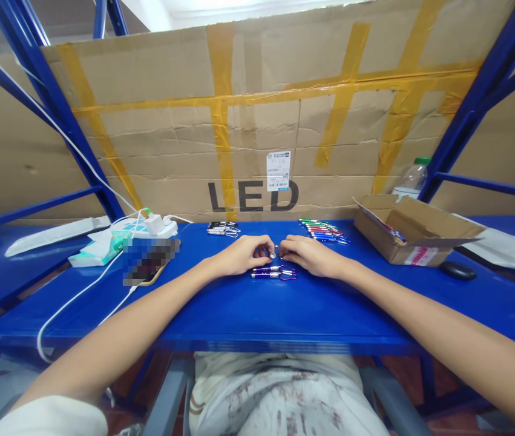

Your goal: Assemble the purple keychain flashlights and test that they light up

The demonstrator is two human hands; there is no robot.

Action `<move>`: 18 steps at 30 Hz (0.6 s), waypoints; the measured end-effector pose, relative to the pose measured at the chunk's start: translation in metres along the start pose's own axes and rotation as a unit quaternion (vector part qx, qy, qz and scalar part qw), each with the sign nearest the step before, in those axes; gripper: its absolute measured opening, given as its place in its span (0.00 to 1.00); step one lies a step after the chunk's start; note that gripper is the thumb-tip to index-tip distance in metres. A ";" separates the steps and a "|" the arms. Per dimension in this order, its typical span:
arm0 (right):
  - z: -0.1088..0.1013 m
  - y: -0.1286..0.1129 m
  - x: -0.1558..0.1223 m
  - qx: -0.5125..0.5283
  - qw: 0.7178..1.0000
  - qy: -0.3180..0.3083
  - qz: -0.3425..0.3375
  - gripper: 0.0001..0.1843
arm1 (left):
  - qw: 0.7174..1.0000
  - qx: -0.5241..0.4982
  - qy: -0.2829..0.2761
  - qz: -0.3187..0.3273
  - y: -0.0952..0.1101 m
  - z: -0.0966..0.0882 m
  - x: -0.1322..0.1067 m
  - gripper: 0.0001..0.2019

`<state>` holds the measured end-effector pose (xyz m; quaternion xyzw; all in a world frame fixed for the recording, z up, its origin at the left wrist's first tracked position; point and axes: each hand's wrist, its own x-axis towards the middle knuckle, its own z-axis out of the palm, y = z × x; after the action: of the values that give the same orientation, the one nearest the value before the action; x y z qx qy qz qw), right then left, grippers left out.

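My left hand is closed in a pinch at the middle of the blue table. A small silvery round end shows at its fingertips; the rest of that thing is hidden. Close by on the right, my right hand has its fingers curled together, and what they hold, if anything, is too small to make out. Just below both hands lie purple pen-shaped lights with silver parts and purple clip loops. Farther back are black and silver ones on the left and a row of green, red and blue ones on the right.
An open cardboard box stands at the right, with a black computer mouse and a clear bottle near it. At left lie a phone, a tissue pack and a white power strip with cables. Taped cardboard walls the back.
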<state>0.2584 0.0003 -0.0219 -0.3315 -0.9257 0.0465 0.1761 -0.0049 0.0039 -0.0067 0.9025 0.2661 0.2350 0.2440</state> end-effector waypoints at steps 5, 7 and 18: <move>-0.001 -0.001 0.000 0.007 1.000 -0.004 -0.013 0.07 | 1.000 -0.004 -0.004 -0.004 0.000 0.001 0.000 0.06; -0.002 -0.003 -0.001 0.007 1.000 -0.002 -0.015 0.07 | 1.000 -0.002 -0.002 -0.005 0.001 0.001 0.000 0.06; -0.009 -0.012 0.001 0.068 0.992 0.102 0.015 0.03 | 0.999 -0.031 0.024 -0.022 -0.005 0.005 0.001 0.10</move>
<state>0.2542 -0.0088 -0.0107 -0.3357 -0.8925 0.0774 0.2913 -0.0034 0.0064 -0.0126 0.8824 0.2845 0.2594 0.2704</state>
